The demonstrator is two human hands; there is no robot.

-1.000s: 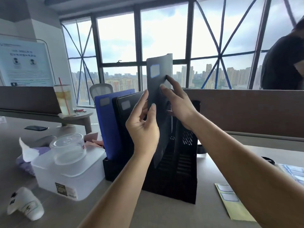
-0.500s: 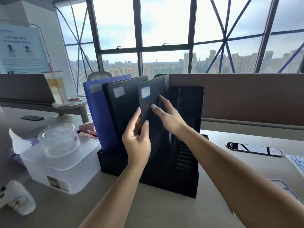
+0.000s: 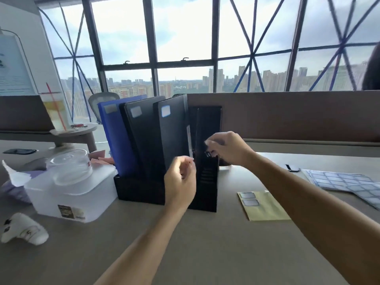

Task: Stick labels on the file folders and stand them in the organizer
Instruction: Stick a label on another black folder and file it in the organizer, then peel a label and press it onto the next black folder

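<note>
Bench (image 3: 205, 247), near edge: both forearms come in from the bottom, the right one cut off by the frame. Near left lies a white crumpled object (image 3: 22, 231), markings unreadable. A white lidded box (image 3: 72, 198) sits just left of the organizer; a yellow backing sheet (image 3: 267, 208) with two labels left on it lies to the right.

Left hand (image 3: 181, 182): motion-blurred, fingers loosely curled, nothing in it, in front of the organizer's near wall. Right hand (image 3: 228, 148): fingers bent, tips at the organizer's right divider; blur hides whether they touch or pinch it, so I cannot tell.

Organizer (image 3: 139, 190), black; its near right part is covered by the left hand. Three folders stand in it, leaning left: blue folder (image 3: 115, 136), middle black folder (image 3: 141, 138), right black folder (image 3: 172, 138), the last with a blue-edged label (image 3: 165, 111) at its top. Label sheets (image 3: 341, 179) lie far right, partly cut off.

Versus 0.5 s ago: both hands then lay on the right black folder; now both are off it and it stands alone. At 1.0 s ago it was raised above the organizer
</note>
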